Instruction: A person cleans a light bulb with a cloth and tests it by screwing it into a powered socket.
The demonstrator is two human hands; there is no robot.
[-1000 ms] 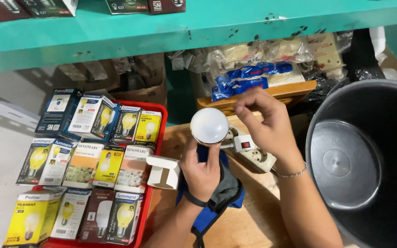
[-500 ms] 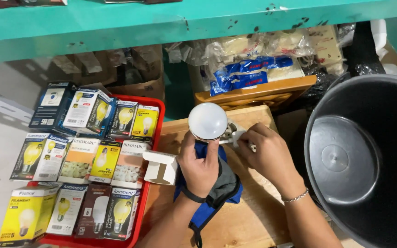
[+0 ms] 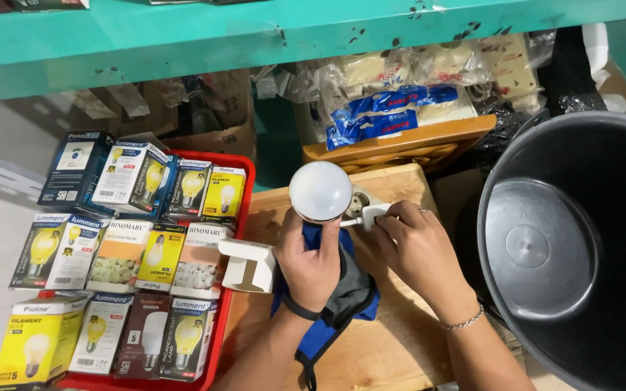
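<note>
Head view showed the left hand wrapped around the base of a white globe bulb, fingers closed on its neck so that only the round matt dome stood clear above the knuckles. The right hand lay just beside it, fingers curled and pinching a small white socket fitting that touched the bulb's lower end. The bulb hung over a wooden board, between the two hands. It looked light and smooth, probably slippery at the dome and likely to crack if squeezed or dropped, so the neck near the cap seemed the safer place to grip. A blue and grey cloth lay under the left wrist. A small open white carton sat just left of that hand, against a red tray packed with boxed bulbs. A large dark metal pot stood to the right, under a teal shelf.
</note>
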